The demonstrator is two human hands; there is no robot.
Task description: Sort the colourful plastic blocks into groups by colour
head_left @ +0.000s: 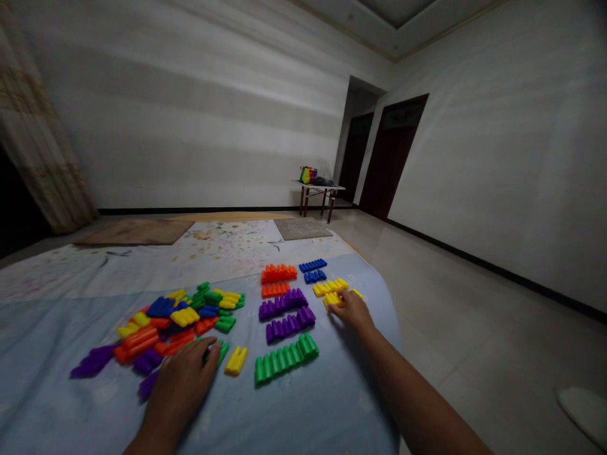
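My right hand (353, 311) is closed on a yellow ridged plastic block (331, 299), at the near side of a yellow row (331, 287); another yellow bit shows past the fingers. My left hand (186, 374) rests at the near edge of a mixed pile of blocks, fingers curled in; what they hold is hidden. A green block (222, 354) lies against its thumb. Just right of it lies a loose yellow block (236, 361). Between the hands are joined rows: green (287, 360), purple (290, 324), another purple (283, 304) and orange (279, 273).
Two short blue rows (313, 265) lie beyond the yellow ones. The pile includes an orange block (140, 341) and a purple block (93, 362). A pale blue floral cloth (332, 404) covers the table, whose right edge curves near my right arm. A small table (318, 185) stands by the wall.
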